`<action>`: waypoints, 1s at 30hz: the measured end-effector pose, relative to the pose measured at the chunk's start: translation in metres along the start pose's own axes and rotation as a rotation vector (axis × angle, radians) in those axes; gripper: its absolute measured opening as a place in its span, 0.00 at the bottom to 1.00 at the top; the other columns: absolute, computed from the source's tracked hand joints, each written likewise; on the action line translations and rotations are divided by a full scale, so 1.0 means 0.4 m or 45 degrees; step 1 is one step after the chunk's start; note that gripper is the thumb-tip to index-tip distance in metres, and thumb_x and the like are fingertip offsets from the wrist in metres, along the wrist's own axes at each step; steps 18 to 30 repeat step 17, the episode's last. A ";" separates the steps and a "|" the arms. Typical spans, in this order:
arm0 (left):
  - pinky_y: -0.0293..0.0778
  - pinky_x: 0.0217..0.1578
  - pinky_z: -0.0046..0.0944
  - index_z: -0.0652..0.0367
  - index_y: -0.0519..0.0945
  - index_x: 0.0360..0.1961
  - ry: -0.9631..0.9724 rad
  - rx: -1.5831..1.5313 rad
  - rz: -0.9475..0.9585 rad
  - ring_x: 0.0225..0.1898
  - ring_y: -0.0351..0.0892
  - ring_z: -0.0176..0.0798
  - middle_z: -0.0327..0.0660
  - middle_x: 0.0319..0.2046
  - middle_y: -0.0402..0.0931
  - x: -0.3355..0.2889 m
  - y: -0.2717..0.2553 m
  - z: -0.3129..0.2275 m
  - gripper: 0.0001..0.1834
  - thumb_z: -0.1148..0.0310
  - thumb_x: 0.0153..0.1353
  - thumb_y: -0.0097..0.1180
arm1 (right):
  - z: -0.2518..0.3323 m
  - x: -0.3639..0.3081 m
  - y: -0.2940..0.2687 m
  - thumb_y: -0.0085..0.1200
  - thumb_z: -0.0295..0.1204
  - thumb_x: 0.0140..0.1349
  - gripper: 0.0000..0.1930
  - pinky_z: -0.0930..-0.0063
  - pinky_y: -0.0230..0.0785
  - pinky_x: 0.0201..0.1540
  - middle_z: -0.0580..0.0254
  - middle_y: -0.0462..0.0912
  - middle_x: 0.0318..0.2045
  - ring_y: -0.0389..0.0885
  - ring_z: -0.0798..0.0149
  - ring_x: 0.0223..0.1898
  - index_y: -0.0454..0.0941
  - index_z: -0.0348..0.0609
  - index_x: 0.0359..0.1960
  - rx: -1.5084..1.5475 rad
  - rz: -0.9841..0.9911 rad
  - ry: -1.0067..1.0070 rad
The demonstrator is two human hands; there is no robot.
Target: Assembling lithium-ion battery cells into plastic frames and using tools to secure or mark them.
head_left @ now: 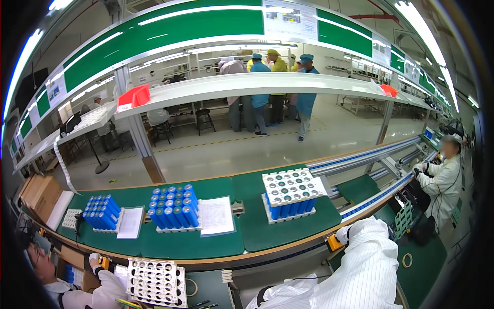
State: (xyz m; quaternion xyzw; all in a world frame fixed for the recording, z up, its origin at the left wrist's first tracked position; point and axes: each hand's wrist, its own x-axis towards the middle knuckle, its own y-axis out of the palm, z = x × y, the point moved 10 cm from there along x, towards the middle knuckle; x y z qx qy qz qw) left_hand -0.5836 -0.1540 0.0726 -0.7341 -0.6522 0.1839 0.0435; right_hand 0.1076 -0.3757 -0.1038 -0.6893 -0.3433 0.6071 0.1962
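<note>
My right arm, in a white striped sleeve, reaches up from the lower edge at the right. At its end my right hand (341,236), in white, is closed on a yellow-and-black handheld device (334,243) beside the bench's front edge. Its fingers show only in part. Another fold of white sleeve (290,292) with a black band lies at the bottom middle; my left hand does not show. Beyond my right hand, on the green bench mat, a block of blue cylindrical cells (290,208) stands upright between a white holed top tray (292,185) and a white base.
Two more blocks of blue cells (174,208) stand to the left beside paper sheets (217,216). At lower left a co-worker holds a yellow device (104,262) near stacked white trays (157,280). A conveyor rail (368,203) runs right, toward another co-worker. A shelf (231,84) spans above.
</note>
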 end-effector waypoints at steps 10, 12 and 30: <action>0.75 0.29 0.30 0.67 0.76 0.46 0.031 0.109 -0.011 0.35 0.83 0.36 0.45 0.36 0.81 0.100 -0.112 -0.042 0.12 0.77 0.63 0.46 | 0.574 0.252 -0.465 0.56 0.34 0.46 0.10 0.60 0.68 0.27 0.56 0.75 0.18 0.78 0.56 0.25 0.78 0.38 0.22 -0.892 -0.443 -1.504; 0.76 0.31 0.31 0.68 0.76 0.46 0.090 0.234 0.026 0.35 0.82 0.36 0.45 0.36 0.82 0.124 -0.126 -0.069 0.13 0.78 0.63 0.45 | 0.707 0.354 -0.793 0.57 0.31 0.38 0.06 0.55 0.65 0.23 0.56 0.72 0.17 0.76 0.54 0.22 0.79 0.42 0.18 0.259 -0.924 -1.391; 0.76 0.34 0.32 0.65 0.77 0.47 0.207 0.485 -0.024 0.37 0.82 0.36 0.45 0.35 0.82 0.171 -0.232 -0.074 0.13 0.77 0.62 0.47 | 1.033 0.344 -1.257 0.51 0.27 0.40 0.09 0.56 0.61 0.26 0.50 0.68 0.15 0.68 0.54 0.20 0.64 0.36 0.18 0.975 -0.756 -1.517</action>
